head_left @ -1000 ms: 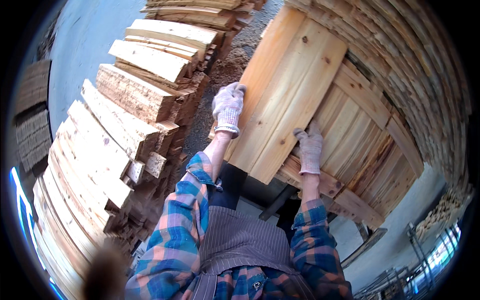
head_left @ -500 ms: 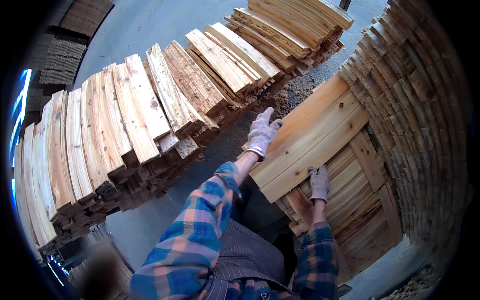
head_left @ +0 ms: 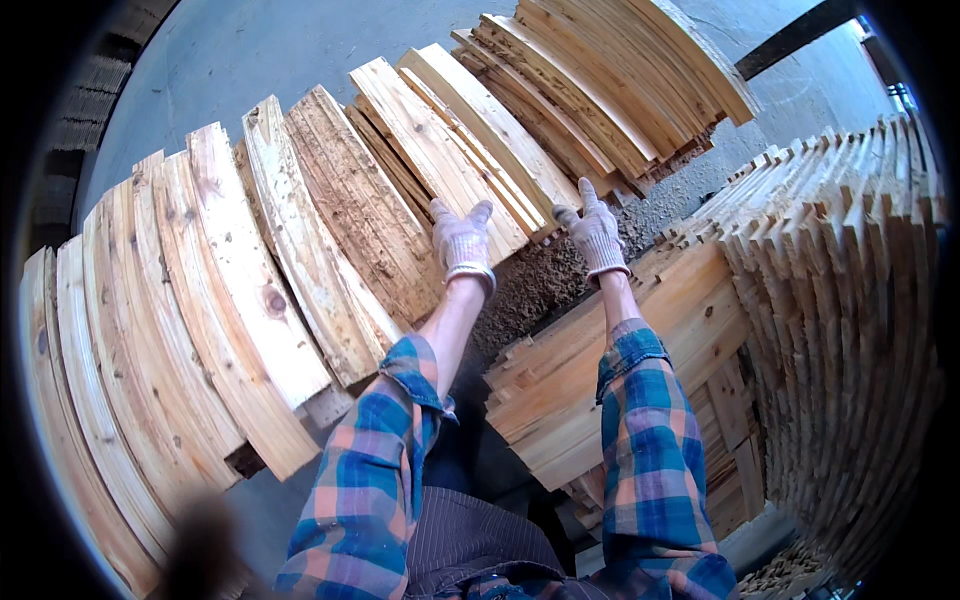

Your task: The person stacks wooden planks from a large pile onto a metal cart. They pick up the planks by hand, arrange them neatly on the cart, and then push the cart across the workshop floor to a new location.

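My left hand (head_left: 463,240), in a pale knit glove, rests at the near end of a light wooden plank (head_left: 435,150) in the long row ahead, thumb and fingers apart. Just to the right, my gloved right hand (head_left: 597,232) reaches to the near end of another plank (head_left: 490,115), its fingers spread. Neither hand is closed around a plank. The planks lie side by side on a stacked pile, some with rough, barky faces.
At the right, below my right forearm, lies a stack of smooth boards (head_left: 640,340). A tall curved wall of stacked thin slats (head_left: 830,300) stands beyond it. Sawdust and wood crumbs (head_left: 535,290) cover the floor between the piles. A dark beam (head_left: 797,38) shows at upper right.
Both hands have left the smooth board stack on the right and moved to the plank row. The right hand travelled farther forward; the left shifted left. The view has turned and come closer to the row.
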The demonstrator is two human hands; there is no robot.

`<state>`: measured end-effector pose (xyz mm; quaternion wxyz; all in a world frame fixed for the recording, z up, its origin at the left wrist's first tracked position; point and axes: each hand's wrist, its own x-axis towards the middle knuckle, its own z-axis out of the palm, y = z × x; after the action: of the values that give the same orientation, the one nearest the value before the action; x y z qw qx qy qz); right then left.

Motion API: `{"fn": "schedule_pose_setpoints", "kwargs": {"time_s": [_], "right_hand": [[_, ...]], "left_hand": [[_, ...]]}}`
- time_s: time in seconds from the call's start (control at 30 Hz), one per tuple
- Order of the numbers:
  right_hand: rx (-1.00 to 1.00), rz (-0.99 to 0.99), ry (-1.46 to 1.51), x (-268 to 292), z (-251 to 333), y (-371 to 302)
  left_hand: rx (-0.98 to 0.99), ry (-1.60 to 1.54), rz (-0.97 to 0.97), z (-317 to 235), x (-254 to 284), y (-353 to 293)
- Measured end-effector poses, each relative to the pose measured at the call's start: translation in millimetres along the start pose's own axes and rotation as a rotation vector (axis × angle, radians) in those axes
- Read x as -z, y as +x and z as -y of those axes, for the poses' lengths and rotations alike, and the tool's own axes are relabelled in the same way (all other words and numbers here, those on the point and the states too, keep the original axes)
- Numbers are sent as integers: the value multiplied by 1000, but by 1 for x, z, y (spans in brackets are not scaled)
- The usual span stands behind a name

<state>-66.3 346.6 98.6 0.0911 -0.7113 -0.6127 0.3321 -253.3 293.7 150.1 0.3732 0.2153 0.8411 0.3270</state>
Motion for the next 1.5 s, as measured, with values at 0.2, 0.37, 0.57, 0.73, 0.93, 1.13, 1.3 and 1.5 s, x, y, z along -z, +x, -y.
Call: {"fn": "schedule_pose_setpoints", "kwargs": {"time_s": [0.2,0.37,0.57,0.73,0.93,1.13,1.3,1.5], "right_hand": [[44,36,-56,-73,59,-1],[11,292,498,-91,30,46],[65,332,469,-45,23,26],[-73,458,399,30,2,-25],[442,580,-334,98,108,-107],[260,243,714,-35,56,-32],[-203,556,1317,-49,83,-88],[39,531,1708,-21,34,-186]], "left_hand": [[-6,109,-250,45,6,29],[-29,-157,-227,38,-12,36],[-51,-494,14,56,-24,30],[138,-689,233,56,-32,-55],[383,-1167,429,85,46,-77],[491,-1031,482,71,84,-115],[351,-807,363,51,120,-110],[85,-318,428,90,140,-183]]}}
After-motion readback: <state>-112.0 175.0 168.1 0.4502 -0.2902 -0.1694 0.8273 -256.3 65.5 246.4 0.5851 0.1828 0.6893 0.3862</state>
